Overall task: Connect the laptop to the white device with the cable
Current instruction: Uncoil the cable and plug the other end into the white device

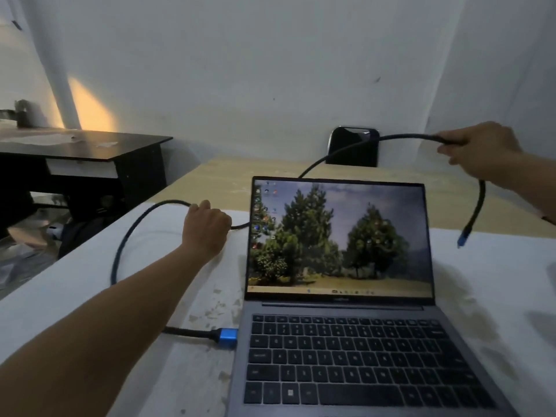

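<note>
A grey laptop (346,341) stands open in front of me, its screen showing trees. A dark braided cable (126,236) has one blue plug (227,338) seated in the laptop's left side. The cable loops left and back, passes through my left hand (207,228), which is closed around it beside the screen, then runs behind the screen. My right hand (478,152) grips it high at the right. The free blue plug (461,239) dangles below that hand. No white device is in view.
The laptop rests on a white cloth (496,281) over a light wooden table (234,179). A black chair back (353,147) stands behind the table. A dark desk (84,152) sits at the left, with clutter on the floor under it.
</note>
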